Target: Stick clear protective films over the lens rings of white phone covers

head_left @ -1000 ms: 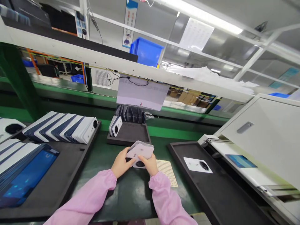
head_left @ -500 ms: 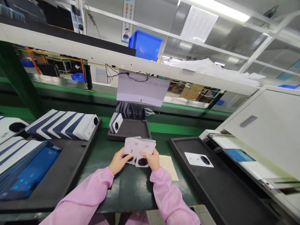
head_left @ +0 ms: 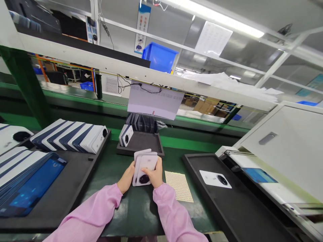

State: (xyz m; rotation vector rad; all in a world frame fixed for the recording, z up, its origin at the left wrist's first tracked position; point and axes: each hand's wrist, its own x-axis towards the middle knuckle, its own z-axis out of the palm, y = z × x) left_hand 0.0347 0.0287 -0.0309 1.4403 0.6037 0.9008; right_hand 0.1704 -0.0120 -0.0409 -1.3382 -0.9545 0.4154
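Observation:
Between my hands, above the green bench, is a small stack of pale phone back covers (head_left: 149, 163), each with a round black camera area near the bottom. My left hand (head_left: 126, 178) grips the stack's left edge. My right hand (head_left: 155, 173) closes round the right edge, its thumb lying across the front cover above the camera circle. The covers overlap unevenly, the rear ones showing at the top and left. Just right of my right hand lies a cream sheet of small dots (head_left: 179, 186). Behind the stack, a small black tray (head_left: 143, 141) holds a few upright covers (head_left: 126, 135).
At left, a large black tray (head_left: 83, 178) carries rows of white and dark blue covers (head_left: 70, 135). On the right, a long black tray (head_left: 227, 208) has a single white cover (head_left: 215, 178) in it, beside a white machine (head_left: 285, 134). A white board (head_left: 156, 101) hangs ahead.
The covers, fanned apart before, are now drawn together into one stack. My right hand has moved left toward my left hand, and the dotted sheet is more exposed.

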